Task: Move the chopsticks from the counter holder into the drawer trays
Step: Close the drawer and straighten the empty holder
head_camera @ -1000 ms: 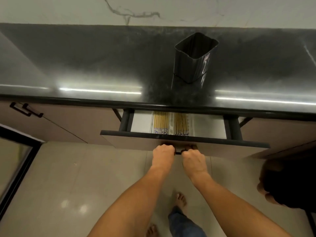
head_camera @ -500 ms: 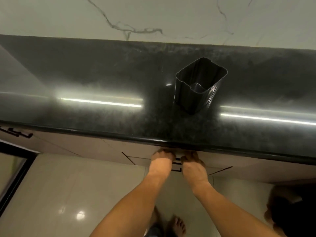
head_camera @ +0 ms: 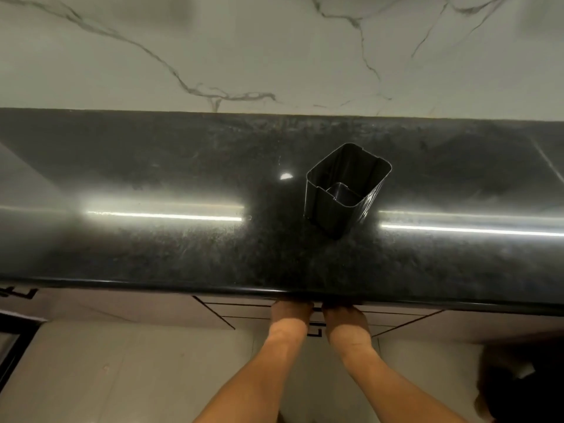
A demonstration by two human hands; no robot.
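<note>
Dark polished counter (head_camera: pixel 183 254) fills my view. Under its front edge my left hand (head_camera: pixel 290 315) and right hand (head_camera: pixel 346 320) press the drawer front (head_camera: pixel 244 311) (fingers hidden, grip unreadable). Above stands the black holder (head_camera: pixel 345 190), upright, nothing inside; chopsticks out of sight.

The drawer (head_camera: pixel 317 309), open a second ago, is now shut. Both hands (head_camera: pixel 291 312) have moved in under the table (head_camera: pixel 183 254) edge. The chopsticks are hidden.
</note>
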